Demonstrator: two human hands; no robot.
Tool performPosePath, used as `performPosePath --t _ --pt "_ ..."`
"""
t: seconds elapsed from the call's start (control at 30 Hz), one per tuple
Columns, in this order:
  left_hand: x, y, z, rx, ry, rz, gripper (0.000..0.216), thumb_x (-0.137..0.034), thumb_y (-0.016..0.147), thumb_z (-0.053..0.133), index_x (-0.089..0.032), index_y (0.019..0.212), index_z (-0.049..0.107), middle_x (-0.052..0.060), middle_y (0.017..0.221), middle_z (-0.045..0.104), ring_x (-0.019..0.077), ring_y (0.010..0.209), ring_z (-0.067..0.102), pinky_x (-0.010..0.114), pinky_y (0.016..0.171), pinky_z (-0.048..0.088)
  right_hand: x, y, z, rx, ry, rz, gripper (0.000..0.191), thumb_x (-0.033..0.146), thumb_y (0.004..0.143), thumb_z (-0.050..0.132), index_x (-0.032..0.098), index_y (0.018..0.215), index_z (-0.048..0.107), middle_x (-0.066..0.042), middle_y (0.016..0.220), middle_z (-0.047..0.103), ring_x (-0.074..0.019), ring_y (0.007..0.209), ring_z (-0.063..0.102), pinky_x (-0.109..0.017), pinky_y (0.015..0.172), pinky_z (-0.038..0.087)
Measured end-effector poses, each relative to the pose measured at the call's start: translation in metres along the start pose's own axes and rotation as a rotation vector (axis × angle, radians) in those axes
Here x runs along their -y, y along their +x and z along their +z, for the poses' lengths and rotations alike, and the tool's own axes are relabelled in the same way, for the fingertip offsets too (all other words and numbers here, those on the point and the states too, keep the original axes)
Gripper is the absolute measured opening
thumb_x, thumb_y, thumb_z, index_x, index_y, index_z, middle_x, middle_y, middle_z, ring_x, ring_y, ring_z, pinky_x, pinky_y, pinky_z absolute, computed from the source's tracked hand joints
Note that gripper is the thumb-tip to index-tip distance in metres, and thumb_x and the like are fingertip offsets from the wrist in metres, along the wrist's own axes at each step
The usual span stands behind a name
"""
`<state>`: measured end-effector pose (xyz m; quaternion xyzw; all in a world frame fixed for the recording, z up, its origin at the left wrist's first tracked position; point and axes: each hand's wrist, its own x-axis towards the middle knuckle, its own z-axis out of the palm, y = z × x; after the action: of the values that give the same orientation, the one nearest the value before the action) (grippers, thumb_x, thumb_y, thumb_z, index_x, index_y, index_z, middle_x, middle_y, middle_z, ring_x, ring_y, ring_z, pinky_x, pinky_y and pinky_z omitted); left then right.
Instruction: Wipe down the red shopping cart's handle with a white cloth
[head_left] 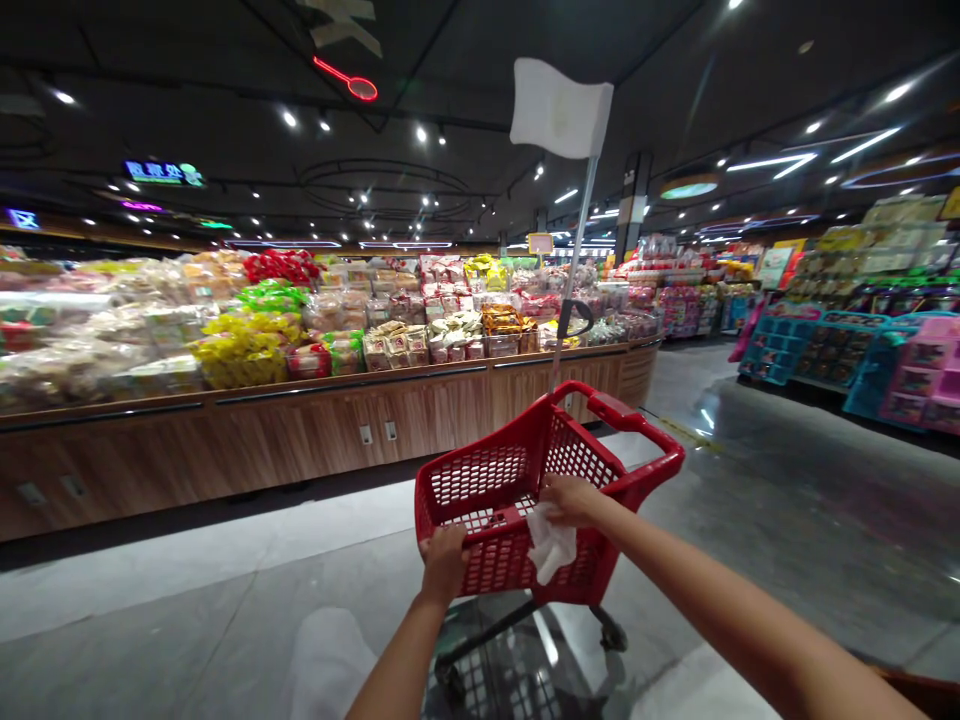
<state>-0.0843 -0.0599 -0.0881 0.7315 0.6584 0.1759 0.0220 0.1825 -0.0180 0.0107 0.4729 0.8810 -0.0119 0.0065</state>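
Observation:
A red plastic shopping cart [480,470] with perforated basket walls stands in front of me, its handle turned to the right. My left hand [445,560] is closed over the near left part of its rim. At the near right wall, my right hand [570,500] is closed on a crumpled white tissue [552,545], which hangs down over the outside of the basket. The fingertips of that hand reach inside the rim and are partly hidden. A pole with a white flag [561,108] rises behind the cart's handle.
A long wood-fronted display counter [300,425] piled with packaged snacks runs across behind the cart. Racks of pink and blue goods [825,350] stand to the right, past a stretch of grey floor [750,480]. The cart's wheels [613,632] rest on the floor.

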Motion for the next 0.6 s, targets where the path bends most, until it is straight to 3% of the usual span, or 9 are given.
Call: performPosePath --t 0.07,0.13,0.27,0.4,0.5,0.6 --pt "-0.003 0.003 0.0 0.011 -0.005 -0.005 0.023 -0.02 0.082 0.05 -0.022 0.102 0.061 0.004 0.109 0.064 0.0242 0.104 0.052 0.038 0.086 0.031 -0.006 -0.007 0.006 -0.031 -0.011 0.04 0.027 0.027 0.084 0.045 0.018 0.101 0.065 -0.01 0.101 0.064 -0.0227 0.093 0.06 -0.03 0.078 0.043" --pt "-0.006 0.006 0.0 0.024 0.0 -0.018 0.023 -0.02 0.083 0.048 -0.021 0.103 0.06 0.005 0.111 0.063 0.0246 0.105 0.051 0.039 0.086 0.031 0.006 -0.006 0.018 -0.073 -0.02 0.041 0.032 0.027 0.081 0.048 0.018 0.109 0.062 -0.011 0.104 0.063 -0.0235 0.093 0.06 -0.032 0.079 0.043" --pt "-0.011 0.009 -0.003 0.056 0.026 -0.029 0.027 -0.018 0.083 0.046 -0.021 0.107 0.058 0.005 0.113 0.062 0.0242 0.105 0.05 0.039 0.085 0.03 0.066 0.023 0.043 -0.16 -0.026 -0.019 0.046 0.033 0.073 0.06 0.02 0.117 0.058 -0.012 0.108 0.061 -0.0267 0.091 0.061 -0.035 0.076 0.046" --pt "-0.013 0.007 -0.009 0.079 0.031 -0.03 0.03 -0.012 0.079 0.047 -0.024 0.104 0.059 0.003 0.108 0.063 0.0225 0.103 0.051 0.037 0.082 0.03 0.11 0.051 0.053 -0.161 -0.02 0.023 0.027 0.03 0.083 0.053 0.02 0.106 0.063 -0.012 0.1 0.064 -0.026 0.088 0.063 -0.036 0.072 0.048" --pt "-0.014 0.004 -0.011 0.086 0.018 -0.021 0.026 -0.013 0.079 0.047 -0.022 0.1 0.06 0.003 0.106 0.063 0.0225 0.102 0.052 0.036 0.081 0.03 0.102 0.05 0.05 -0.112 -0.04 0.005 0.021 0.025 0.087 0.049 0.02 0.101 0.065 -0.009 0.098 0.065 -0.0237 0.086 0.064 -0.033 0.071 0.048" --pt "-0.013 0.003 -0.01 0.082 -0.005 -0.007 0.024 -0.017 0.082 0.046 -0.021 0.102 0.059 0.004 0.111 0.063 0.0233 0.105 0.051 0.038 0.082 0.029 0.06 0.026 0.038 -0.09 -0.078 0.002 0.022 0.028 0.087 0.052 0.021 0.104 0.064 -0.009 0.102 0.065 -0.0238 0.088 0.064 -0.032 0.072 0.047"
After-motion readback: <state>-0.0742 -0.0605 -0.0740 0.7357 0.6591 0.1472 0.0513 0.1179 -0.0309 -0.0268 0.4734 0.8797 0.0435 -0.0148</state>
